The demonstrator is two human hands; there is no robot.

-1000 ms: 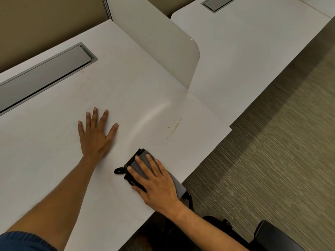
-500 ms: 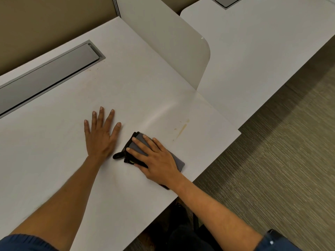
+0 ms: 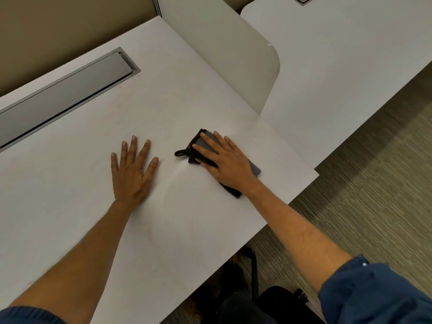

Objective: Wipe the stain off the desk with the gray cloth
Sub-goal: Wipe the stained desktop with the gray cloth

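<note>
My right hand [image 3: 224, 160] lies flat on top of the folded gray cloth [image 3: 255, 169], pressing it onto the white desk [image 3: 182, 94] near the desk's right edge. The cloth has a black border and a small black loop [image 3: 180, 153] sticking out to the left. The yellowish stain is not visible; the cloth and hand cover the spot where it was. My left hand [image 3: 132, 169] rests palm down on the desk, fingers spread, a short way left of the cloth and holding nothing.
A gray cable-tray lid [image 3: 63, 94] is set into the desk at the back left. A white divider panel [image 3: 224, 50] separates this desk from the neighbouring desk [image 3: 339, 61]. Carpet floor [image 3: 374, 195] lies to the right; a dark chair part [image 3: 254, 272] shows below the desk edge.
My right hand has slid the cloth up and to the right, over the yellowish stain, which no longer shows. My left hand stays flat in place.
</note>
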